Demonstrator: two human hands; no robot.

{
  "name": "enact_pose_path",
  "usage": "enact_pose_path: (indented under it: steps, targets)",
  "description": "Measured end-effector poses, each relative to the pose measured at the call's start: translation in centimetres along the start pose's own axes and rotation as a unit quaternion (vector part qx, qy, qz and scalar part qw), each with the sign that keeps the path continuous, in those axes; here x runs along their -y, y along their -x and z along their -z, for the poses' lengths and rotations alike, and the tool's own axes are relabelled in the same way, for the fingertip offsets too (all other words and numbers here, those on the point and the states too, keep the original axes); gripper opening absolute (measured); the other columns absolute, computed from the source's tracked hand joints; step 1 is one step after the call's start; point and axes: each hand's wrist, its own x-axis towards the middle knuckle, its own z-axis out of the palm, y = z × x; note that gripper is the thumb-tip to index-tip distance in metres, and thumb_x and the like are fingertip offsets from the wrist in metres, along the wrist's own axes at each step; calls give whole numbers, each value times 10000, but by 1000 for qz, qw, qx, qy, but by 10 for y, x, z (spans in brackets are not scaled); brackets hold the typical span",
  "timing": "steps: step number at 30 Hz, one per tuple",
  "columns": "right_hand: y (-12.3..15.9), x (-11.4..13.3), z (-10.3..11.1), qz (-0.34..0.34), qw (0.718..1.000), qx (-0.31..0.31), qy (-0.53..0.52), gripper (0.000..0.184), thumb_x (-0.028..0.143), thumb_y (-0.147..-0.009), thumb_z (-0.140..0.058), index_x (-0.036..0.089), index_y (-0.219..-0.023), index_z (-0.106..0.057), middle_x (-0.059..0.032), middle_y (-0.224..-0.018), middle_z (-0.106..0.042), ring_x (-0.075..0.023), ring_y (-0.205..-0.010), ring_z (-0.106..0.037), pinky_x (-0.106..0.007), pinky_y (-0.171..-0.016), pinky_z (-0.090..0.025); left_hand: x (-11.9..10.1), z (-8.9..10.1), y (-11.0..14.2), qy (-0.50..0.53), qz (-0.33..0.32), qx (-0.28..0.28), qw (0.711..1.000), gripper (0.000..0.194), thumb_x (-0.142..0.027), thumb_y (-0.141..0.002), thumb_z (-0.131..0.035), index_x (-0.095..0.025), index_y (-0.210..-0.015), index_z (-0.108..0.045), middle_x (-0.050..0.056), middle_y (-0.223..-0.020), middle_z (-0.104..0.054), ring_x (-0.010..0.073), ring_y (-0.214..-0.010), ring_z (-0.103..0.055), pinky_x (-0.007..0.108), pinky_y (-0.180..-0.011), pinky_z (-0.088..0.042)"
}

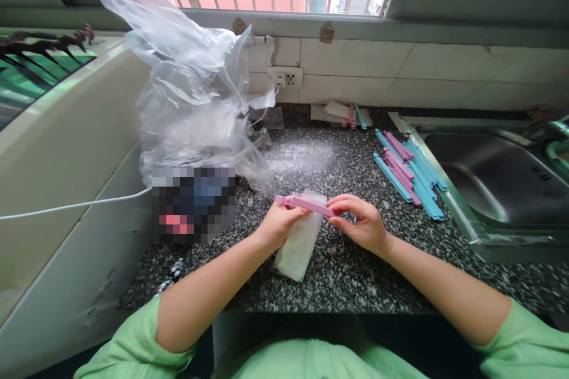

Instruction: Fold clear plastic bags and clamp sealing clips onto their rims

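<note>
A pink bag sealing clip (pixel 311 206) lies across the upper part of a small translucent plastic bag (pixel 300 251), over the speckled counter. My left hand (pixel 278 228) is closed around the clip's left end, its thumb along the clip. With thumb and fingers, my right hand (pixel 362 225) pinches the clip's right end. The bag hangs below the clip, tilted, with its top edge showing above. Whether the clip is fully snapped closed, I cannot tell.
Several pink and blue clips (pixel 409 174) lie beside the steel sink (pixel 493 172). More clips and a white packet (pixel 340 109) rest by the wall. A large clear plastic bag (pixel 200 100) and a pixelated dark object (pixel 195 204) stand left, near a white cable (pixel 80 208).
</note>
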Motion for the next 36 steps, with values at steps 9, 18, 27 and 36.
enact_pose_path:
  steps: [9,18,27,36]
  targets:
    - [0,-2,-1,6,1000,4,-5,219,141,-782,-597,200,-987,-642,-68,-901,-668,-144,-803,-633,-264,-668,-553,2,0,-1,-42,-33,12,998,371,-368,-426,-827,-121,-614,-624,-2,-614,-603,104,-594,-518,230,-623,-401]
    - [1,-1,-1,14,1000,2,11,218,124,-771,-605,192,-971,-659,-69,-907,-671,-142,-800,-639,-264,-677,-560,3,2,-1,-78,-48,21,996,378,-405,-461,-809,-119,-587,-596,-23,-567,-535,83,-553,-454,210,-561,-351]
    - [-1,-1,1,-4,1000,7,9,186,146,-782,-597,195,-950,-661,-73,-899,-674,-154,-818,-642,-288,-695,-567,-5,4,-1,-45,2,55,997,415,-427,-428,-818,-132,-662,-646,8,-658,-610,108,-622,-521,214,-623,-399]
    - [2,-3,-2,-6,1000,25,0,251,135,-788,-579,210,-1015,-655,-78,-976,-662,-146,-833,-642,-241,-626,-565,-1,5,-3,-94,-29,60,993,402,-439,-471,-799,-115,-651,-643,20,-643,-604,114,-614,-519,217,-621,-404]
